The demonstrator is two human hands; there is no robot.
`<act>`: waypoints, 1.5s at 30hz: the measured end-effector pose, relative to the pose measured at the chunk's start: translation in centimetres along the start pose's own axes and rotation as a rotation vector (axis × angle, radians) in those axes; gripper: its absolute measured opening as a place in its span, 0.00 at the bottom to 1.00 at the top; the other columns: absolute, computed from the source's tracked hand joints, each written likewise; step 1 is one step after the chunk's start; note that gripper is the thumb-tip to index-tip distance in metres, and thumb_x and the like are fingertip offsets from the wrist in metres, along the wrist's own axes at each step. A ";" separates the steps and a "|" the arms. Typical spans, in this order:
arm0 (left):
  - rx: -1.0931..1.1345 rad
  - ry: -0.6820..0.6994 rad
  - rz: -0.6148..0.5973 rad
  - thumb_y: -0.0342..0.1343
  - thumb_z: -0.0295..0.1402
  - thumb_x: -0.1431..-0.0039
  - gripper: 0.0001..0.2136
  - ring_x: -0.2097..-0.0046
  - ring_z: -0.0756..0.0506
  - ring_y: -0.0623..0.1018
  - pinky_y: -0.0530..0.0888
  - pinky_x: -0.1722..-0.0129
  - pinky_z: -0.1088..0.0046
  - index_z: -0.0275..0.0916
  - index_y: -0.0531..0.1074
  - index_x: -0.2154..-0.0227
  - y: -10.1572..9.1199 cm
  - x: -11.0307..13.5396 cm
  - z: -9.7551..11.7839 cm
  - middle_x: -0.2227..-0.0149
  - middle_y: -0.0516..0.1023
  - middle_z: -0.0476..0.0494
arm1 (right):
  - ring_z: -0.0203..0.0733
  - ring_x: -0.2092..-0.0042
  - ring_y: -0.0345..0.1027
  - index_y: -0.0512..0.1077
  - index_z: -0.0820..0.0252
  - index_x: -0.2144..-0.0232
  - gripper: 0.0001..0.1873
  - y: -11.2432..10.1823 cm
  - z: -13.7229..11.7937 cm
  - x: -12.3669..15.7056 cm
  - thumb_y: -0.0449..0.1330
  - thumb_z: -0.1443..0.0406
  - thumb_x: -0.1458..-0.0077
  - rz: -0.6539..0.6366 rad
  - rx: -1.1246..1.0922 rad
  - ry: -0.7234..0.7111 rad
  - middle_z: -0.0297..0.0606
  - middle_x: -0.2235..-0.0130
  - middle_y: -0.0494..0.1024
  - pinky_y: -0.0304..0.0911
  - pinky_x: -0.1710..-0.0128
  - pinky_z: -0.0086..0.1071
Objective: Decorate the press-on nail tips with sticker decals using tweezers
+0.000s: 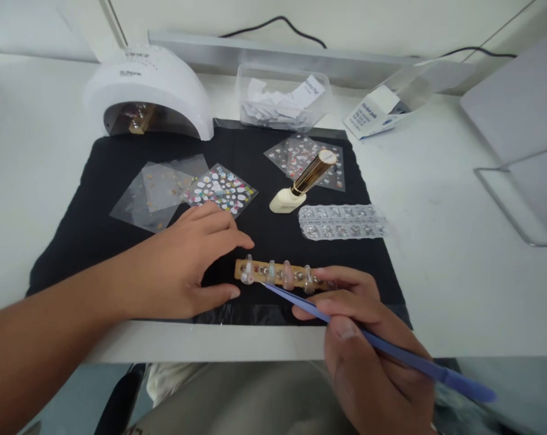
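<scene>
A wooden strip with several clear false nails (280, 273) lies on the black mat (96, 181) near the table's front edge. My left hand (187, 263) rests flat on the mat just left of the strip, fingers spread, thumb and forefinger touching its left end. My right hand (368, 356) is closed on blue tweezers (391, 350), pinched like a pen. The tweezers' tip reaches the strip's near edge beside the second nail.
On the mat lie sticker sheets (221, 188), a gold-capped polish bottle (300, 187) tipped on its side, and a clear rhinestone tray (343, 221). A white nail lamp (148, 90), a clear box of paper pieces (282, 96) and a small carton (373, 115) stand behind.
</scene>
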State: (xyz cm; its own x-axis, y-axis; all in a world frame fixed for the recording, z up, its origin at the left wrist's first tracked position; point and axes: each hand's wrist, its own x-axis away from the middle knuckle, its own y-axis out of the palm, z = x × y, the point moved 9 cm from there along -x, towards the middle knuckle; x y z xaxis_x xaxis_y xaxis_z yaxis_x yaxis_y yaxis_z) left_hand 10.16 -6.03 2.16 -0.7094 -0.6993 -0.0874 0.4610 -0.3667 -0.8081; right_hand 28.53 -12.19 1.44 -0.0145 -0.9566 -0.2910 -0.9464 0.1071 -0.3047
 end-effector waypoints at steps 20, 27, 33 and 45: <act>0.337 0.074 0.177 0.57 0.29 0.38 0.09 0.53 0.43 0.68 0.67 0.51 0.61 0.44 0.67 0.55 -2.1 0.5 1.8 0.57 0.69 0.45 | 0.49 0.64 0.74 0.77 0.46 0.58 0.11 -1.3 -1.2 0.1 0.55 0.66 0.36 0.103 -0.240 -0.176 0.33 0.71 0.83 0.60 0.47 0.53; 0.539 0.027 0.176 0.57 0.28 0.39 0.05 0.57 0.45 0.70 0.69 0.55 0.64 0.43 0.71 0.61 -1.4 0.3 2.9 0.61 0.69 0.46 | 0.44 0.74 0.69 0.77 0.48 0.63 0.08 -1.4 -2.6 -0.1 0.56 0.64 0.37 0.146 -0.265 -0.313 0.30 0.76 0.82 0.60 0.53 0.49; 0.539 0.035 0.178 0.57 0.28 0.39 0.02 0.59 0.46 0.70 0.69 0.57 0.65 0.41 0.71 0.66 -1.5 0.2 3.2 0.65 0.69 0.47 | 0.43 0.74 0.70 0.75 0.49 0.62 0.09 -1.0 -2.9 -0.1 0.55 0.65 0.36 0.122 -0.249 -0.325 0.29 0.74 0.83 0.60 0.53 0.47; 0.513 0.024 0.172 0.54 0.28 0.37 0.06 0.61 0.47 0.71 0.69 0.58 0.66 0.40 0.70 0.70 -1.5 0.0 3.2 0.67 0.70 0.48 | 0.41 0.73 0.73 0.75 0.48 0.57 0.11 -0.6 -2.7 0.3 0.54 0.65 0.35 0.059 -0.206 -0.352 0.29 0.68 0.85 0.60 0.51 0.49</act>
State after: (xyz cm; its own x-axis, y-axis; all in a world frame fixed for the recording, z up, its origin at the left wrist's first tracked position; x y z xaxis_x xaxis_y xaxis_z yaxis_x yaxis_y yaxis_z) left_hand 11.21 -7.43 5.23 -0.6101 -0.7636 -0.2113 0.7684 -0.5052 -0.3929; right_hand 28.23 -13.28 3.99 0.0070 -0.7957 -0.6056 -0.9926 0.0678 -0.1006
